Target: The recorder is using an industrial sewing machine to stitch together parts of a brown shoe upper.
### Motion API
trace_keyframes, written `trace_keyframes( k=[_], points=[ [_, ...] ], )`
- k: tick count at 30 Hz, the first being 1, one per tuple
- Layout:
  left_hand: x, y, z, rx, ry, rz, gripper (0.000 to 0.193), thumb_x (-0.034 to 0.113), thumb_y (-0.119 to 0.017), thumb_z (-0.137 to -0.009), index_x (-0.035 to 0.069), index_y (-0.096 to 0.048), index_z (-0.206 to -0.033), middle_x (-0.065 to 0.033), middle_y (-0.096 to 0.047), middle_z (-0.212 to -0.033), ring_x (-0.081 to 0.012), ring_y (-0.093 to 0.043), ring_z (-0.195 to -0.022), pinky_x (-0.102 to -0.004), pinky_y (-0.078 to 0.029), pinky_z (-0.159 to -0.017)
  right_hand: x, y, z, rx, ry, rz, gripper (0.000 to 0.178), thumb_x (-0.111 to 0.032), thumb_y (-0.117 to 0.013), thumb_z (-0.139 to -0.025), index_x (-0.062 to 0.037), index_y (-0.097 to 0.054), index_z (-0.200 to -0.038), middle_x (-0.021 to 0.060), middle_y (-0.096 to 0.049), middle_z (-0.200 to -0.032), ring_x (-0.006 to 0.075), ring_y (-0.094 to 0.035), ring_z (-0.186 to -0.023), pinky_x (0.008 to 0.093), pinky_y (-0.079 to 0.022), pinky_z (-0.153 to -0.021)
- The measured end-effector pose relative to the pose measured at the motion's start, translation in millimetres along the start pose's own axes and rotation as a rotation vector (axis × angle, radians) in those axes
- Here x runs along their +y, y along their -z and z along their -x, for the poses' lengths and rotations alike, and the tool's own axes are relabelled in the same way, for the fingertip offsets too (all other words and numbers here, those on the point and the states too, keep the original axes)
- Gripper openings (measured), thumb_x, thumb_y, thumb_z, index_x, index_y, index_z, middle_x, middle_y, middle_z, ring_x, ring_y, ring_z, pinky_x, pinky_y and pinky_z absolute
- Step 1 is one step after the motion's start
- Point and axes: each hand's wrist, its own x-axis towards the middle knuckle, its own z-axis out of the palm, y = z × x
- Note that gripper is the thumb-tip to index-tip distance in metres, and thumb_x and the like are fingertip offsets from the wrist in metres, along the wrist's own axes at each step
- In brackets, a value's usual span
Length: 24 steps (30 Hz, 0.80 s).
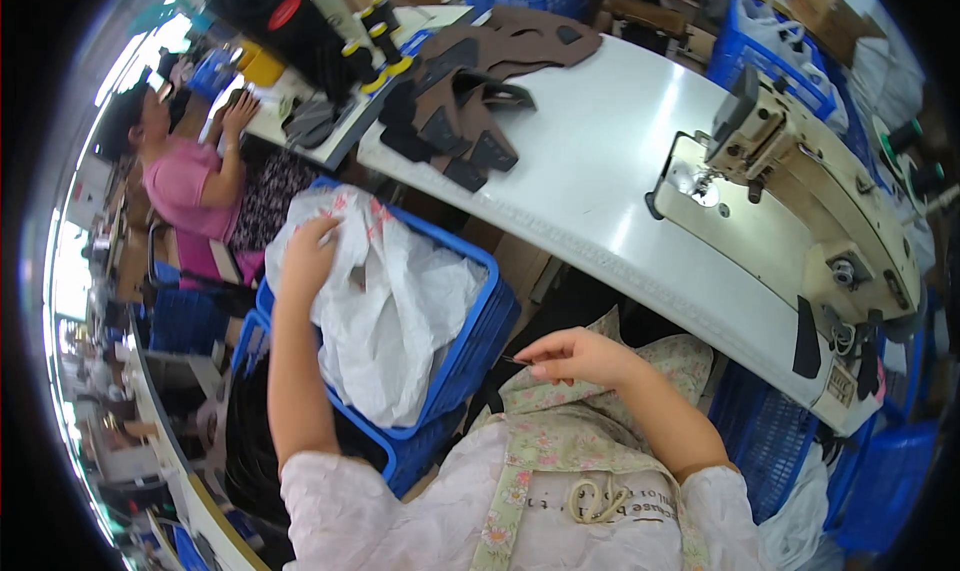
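Note:
A white plastic bag [385, 321] with red marks lies bunched inside a blue plastic basket [490, 301] on my left. My left hand [312, 253] reaches to the bag's far side, its fingers bent and closed on the plastic. My right hand [575, 358] is held over my lap, in front of my flowered apron [530, 441]. Its thumb and fingers pinch a thin dark item [515, 360], too small to name, whose tip points left. What lies under the bag in the basket is hidden.
A sewing machine [800, 181] stands on the white table [590, 151] at right. Brown and black cut pieces [460, 111] lie at its far left end. Black thread cones [383, 41] stand beyond. A person in pink [195, 186] sits at far left. Blue crates [760, 431] sit below the table.

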Motion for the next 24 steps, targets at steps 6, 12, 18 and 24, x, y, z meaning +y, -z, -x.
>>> trace_keyframes(
  k=[6, 12, 18, 24],
  points=[
    [105, -93, -218, 0.117, -0.430, 0.113, 0.035, 0.009, -0.053, -0.087, 0.002, -0.061, -0.120, -0.0213, -0.056, -0.129, -0.0368, -0.050, -0.124, -0.0403, -0.038, -0.106, 12, 14, 49, 0.225, -0.049, -0.055, 0.039, -0.032, -0.068, -0.089, -0.0105, -0.066, -0.121, -0.0012, -0.064, -0.087, 0.0070, -0.055, -0.072, 0.0231, -0.044, -0.059],
    [135, -91, -304, -0.565, -0.308, 0.172, 0.036, 0.022, -0.065, -0.085, 0.003, -0.067, -0.115, -0.0160, -0.068, -0.113, -0.0263, -0.062, -0.108, -0.0341, -0.044, -0.096, 31, 22, 78, 0.375, -0.001, -0.263, 0.036, -0.029, -0.068, -0.090, -0.0114, -0.066, -0.122, -0.0047, -0.058, -0.080, 0.0047, -0.048, -0.069, 0.0216, -0.041, -0.059],
    [156, -69, -304, -0.592, -0.376, 0.067, 0.032, 0.027, -0.068, -0.085, 0.001, -0.070, -0.103, -0.0142, -0.071, -0.094, -0.0249, -0.065, -0.088, -0.0346, -0.048, -0.084, 32, 25, 90, 0.429, 0.038, -0.300, 0.035, -0.028, -0.066, -0.091, -0.0112, -0.066, -0.122, -0.0037, -0.060, -0.081, 0.0057, -0.051, -0.069, 0.0214, -0.042, -0.059],
    [129, -104, -342, -0.067, -0.414, 0.036, 0.029, 0.016, -0.051, -0.090, 0.003, -0.069, -0.108, -0.0184, -0.069, -0.106, -0.0302, -0.064, -0.103, -0.0362, -0.047, -0.090, 33, 38, 108, 0.497, 0.039, -0.345, 0.029, -0.021, -0.056, -0.096, -0.0014, -0.063, -0.117, 0.0039, -0.068, -0.096, 0.0095, -0.063, -0.073, 0.0239, -0.050, -0.061]
  ],
)
